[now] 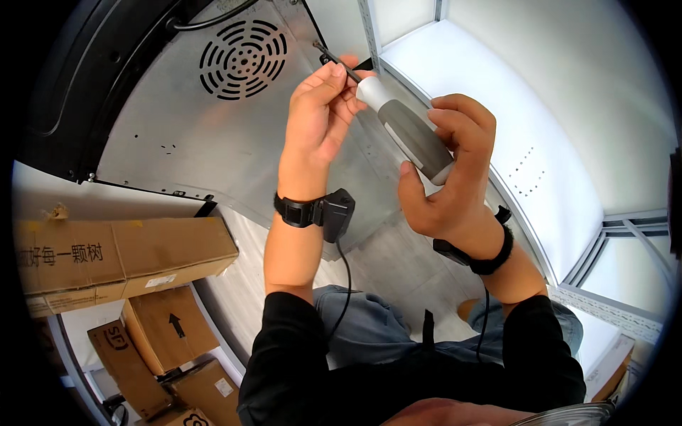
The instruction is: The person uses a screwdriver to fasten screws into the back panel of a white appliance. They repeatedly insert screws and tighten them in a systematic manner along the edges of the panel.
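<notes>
Half-curled hands; screwdriver in both

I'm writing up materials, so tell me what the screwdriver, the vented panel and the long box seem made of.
Screwdriver handle: likely plastic, matte grey and white, smoothly moulded; shaft probably metal, dark, slim. Vented panel: probably sheet metal, from its dull silvery sheen and cut slots. Long box: apparently cardboard, matte brown with creases.

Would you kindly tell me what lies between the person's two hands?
In the head view, the screwdriver lies between the left hand, at its shaft, and the right hand, at its handle.
</notes>
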Motion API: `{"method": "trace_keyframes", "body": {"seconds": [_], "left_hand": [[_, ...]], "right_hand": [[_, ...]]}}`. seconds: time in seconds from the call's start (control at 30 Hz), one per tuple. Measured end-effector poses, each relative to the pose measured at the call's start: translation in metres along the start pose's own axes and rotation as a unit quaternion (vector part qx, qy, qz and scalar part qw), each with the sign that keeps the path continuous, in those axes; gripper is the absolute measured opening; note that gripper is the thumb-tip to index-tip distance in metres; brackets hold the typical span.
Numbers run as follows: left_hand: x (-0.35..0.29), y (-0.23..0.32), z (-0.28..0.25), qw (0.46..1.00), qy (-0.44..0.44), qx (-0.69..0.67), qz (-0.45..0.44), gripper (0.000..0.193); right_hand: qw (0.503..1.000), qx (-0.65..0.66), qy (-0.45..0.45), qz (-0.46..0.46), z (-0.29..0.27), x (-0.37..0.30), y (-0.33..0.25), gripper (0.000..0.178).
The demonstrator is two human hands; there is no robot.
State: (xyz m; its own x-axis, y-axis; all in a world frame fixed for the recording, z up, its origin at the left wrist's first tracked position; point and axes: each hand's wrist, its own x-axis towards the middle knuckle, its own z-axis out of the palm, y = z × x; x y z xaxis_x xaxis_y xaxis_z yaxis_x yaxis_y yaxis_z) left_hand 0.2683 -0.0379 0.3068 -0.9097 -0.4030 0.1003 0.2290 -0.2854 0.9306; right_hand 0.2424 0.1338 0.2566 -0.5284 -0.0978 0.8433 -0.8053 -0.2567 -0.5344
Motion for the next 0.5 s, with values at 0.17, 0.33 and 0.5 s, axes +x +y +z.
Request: {"method": "trace_keyframes", "body": {"seconds": [0.17, 0.33, 0.5], "left_hand": [[-0.001, 0.009, 0.0, 0.999, 0.011, 0.025, -0.041, 0.02], [0.001, 0.017, -0.008, 0.996, -0.018, 0.06, -0.067, 0.018], [-0.002, 0.02, 0.002, 0.996, -0.01, 0.067, -0.057, 0.021]], "right_hand": [[0.999, -0.008, -0.023, -0.03, -0.005, -0.006, -0.001, 0.054], [0.996, -0.056, -0.014, -0.064, 0.004, -0.014, 0.005, 0.036], [0.995, -0.091, -0.026, -0.026, 0.008, -0.016, 0.003, 0.027]]}}
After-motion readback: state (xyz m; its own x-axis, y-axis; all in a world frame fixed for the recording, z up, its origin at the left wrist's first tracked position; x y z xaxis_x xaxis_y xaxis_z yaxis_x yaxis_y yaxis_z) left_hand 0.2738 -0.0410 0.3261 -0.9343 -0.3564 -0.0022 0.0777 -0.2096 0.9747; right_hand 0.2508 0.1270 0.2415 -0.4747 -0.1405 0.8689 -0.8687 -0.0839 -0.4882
